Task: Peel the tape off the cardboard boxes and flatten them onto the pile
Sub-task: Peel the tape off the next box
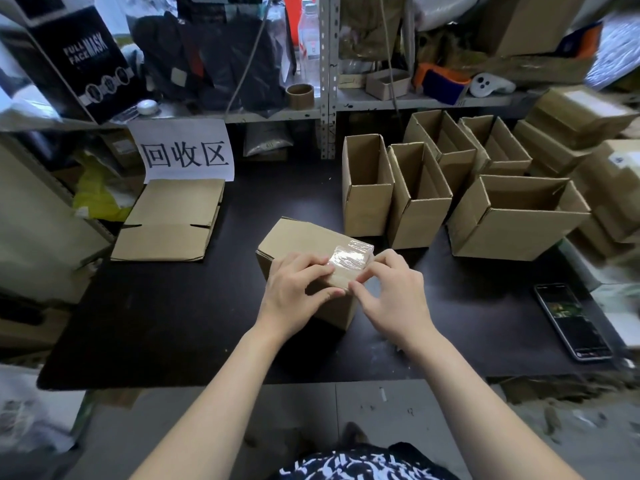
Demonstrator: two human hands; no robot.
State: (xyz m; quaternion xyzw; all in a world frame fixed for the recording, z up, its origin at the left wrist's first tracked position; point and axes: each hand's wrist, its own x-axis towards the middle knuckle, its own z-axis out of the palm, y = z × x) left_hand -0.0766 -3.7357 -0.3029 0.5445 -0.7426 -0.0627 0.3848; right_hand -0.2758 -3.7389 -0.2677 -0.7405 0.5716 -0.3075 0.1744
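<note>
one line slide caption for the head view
Both hands, left hand and right hand, pick at clear tape on a small cardboard box.

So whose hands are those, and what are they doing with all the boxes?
There is no machine here. A person wears a camera on their head, so you see their own two arms from above. The left hand steadies a small box on the black table. The right hand pinches clear tape at the box's corner, to peel it off. At the back right stand open boxes, waiting their turn. At the back left lies the pile of flattened cardboard, under a paper sign. A phone lies at the right edge.
</note>
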